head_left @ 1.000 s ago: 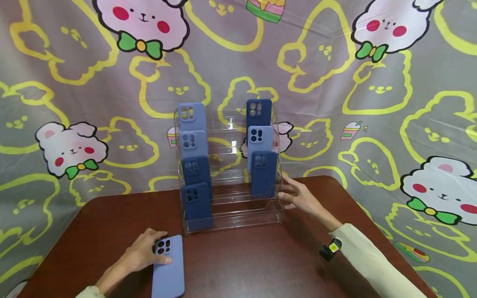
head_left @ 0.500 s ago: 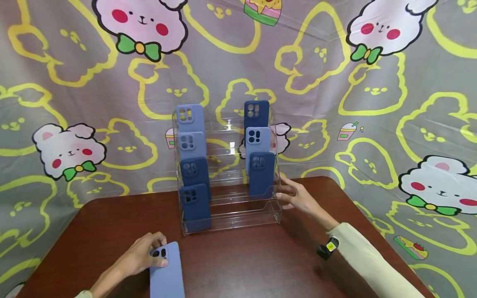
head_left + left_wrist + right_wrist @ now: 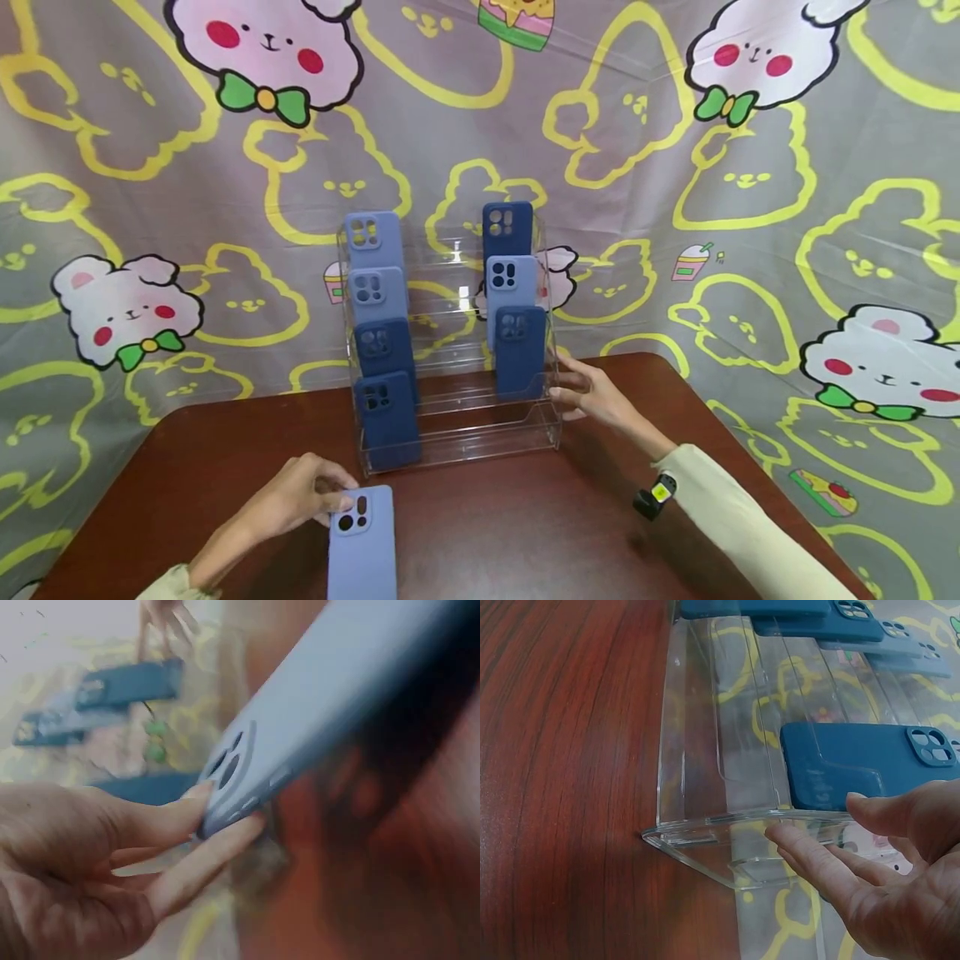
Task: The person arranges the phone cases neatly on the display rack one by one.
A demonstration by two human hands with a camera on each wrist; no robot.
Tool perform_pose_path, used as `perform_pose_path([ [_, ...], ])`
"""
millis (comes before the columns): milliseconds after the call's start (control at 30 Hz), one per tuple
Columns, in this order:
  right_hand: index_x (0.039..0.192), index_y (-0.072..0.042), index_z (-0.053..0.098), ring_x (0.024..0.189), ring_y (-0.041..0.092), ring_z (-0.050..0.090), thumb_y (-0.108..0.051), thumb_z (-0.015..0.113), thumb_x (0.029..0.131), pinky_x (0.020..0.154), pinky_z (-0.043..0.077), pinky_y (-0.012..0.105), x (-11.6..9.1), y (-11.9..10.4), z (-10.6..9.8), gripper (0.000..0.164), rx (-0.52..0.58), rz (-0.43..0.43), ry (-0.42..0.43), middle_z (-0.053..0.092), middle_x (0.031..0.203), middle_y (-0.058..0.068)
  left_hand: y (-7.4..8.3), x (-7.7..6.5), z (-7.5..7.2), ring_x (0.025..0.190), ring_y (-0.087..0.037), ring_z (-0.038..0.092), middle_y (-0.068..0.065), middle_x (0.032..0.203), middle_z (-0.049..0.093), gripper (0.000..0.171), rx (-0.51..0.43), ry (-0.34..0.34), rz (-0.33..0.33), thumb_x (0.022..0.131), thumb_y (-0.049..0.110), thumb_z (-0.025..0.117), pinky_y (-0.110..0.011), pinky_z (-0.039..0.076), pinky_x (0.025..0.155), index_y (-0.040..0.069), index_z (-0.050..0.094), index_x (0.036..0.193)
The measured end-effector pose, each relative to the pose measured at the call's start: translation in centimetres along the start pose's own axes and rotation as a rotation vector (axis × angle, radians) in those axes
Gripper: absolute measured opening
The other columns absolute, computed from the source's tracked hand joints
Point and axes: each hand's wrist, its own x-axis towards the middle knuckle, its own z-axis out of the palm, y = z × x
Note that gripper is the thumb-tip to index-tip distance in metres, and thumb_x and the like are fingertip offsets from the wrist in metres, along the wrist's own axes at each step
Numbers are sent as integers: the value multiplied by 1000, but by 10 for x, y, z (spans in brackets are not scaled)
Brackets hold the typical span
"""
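Note:
My left hand (image 3: pixel 303 492) pinches a lavender-blue phone case (image 3: pixel 363 554) by its camera-cutout end, thumb on one face and fingers at the edge. In the left wrist view the case (image 3: pixel 300 697) slants up and away from the fingertips. A clear acrylic tiered rack (image 3: pixel 465 450) stands on the table ahead. Against its right side panel rests my right hand (image 3: pixel 596 398), fingers fairly straight. In the right wrist view the thumb is close to a dark blue phone case (image 3: pixel 840 761) on a lower tier.
Several blue and lavender cases, such as a dark blue one (image 3: pixel 390 429), fill the rack's left column. On the right, a light blue case (image 3: pixel 512 275) sits below another dark blue case (image 3: pixel 507 225). A patterned cloth (image 3: pixel 637 275) hangs behind the brown table (image 3: pixel 510 533).
The left hand, with the lavender-blue case, first drops slightly, then moves right toward the rack's front left corner. The right hand keeps its place at the rack's side. The head view shifts slightly.

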Motion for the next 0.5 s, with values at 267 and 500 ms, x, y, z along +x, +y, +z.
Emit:
perform_pose_path([
  [267, 167, -8, 24, 122, 55, 62, 1, 61, 104, 82, 65, 53, 2, -1, -4, 74, 11, -2, 10, 44, 152, 40, 96, 59, 17, 81, -14, 71, -6, 100, 76, 17, 182, 485, 384, 91, 6, 81, -26, 61, 68, 7, 83, 108],
  [500, 166, -5, 25, 122, 56, 62, 1, 61, 104, 80, 65, 53, -1, 1, -1, 72, -5, -20, 9, 42, 153, 41, 127, 131, 41, 88, -25, 67, -12, 102, 75, 21, 192, 605, 550, 92, 7, 80, -40, 60, 75, 3, 82, 112],
])
